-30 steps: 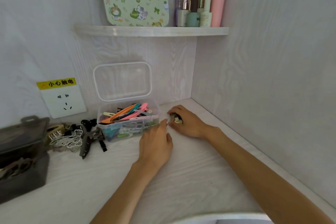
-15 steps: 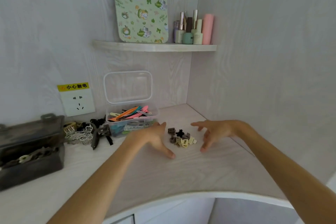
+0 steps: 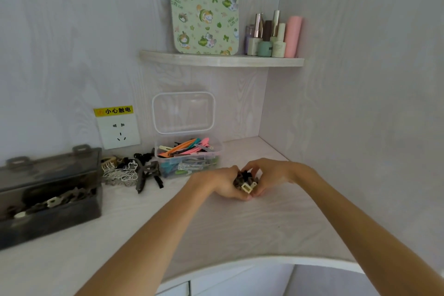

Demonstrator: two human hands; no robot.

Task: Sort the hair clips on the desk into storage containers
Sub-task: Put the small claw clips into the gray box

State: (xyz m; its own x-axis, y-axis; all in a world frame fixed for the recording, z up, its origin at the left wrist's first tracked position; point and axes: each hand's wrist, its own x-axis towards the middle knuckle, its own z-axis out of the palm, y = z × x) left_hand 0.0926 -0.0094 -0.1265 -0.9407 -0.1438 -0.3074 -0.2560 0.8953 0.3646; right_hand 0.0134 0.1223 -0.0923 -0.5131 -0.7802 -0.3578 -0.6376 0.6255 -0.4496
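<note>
My left hand and my right hand are cupped together on the desk around a heap of small claw clips, brown, black and cream. Both hands curl round the heap from either side. Behind them stands a clear box with its lid up, filled with long coloured clips. A dark smoky box at the left holds more small clips. Between the two boxes lies a pile of larger clips, white, black and grey.
A wall socket with a yellow warning label sits above the pile. A corner shelf carries a green patterned board and several cosmetic bottles. The desk's curved front edge runs below my forearms. Walls close the desk at the back and right.
Both hands were spread apart on either side of the small clips; now they have closed in and gathered the clips between them. The camera has also shifted.
</note>
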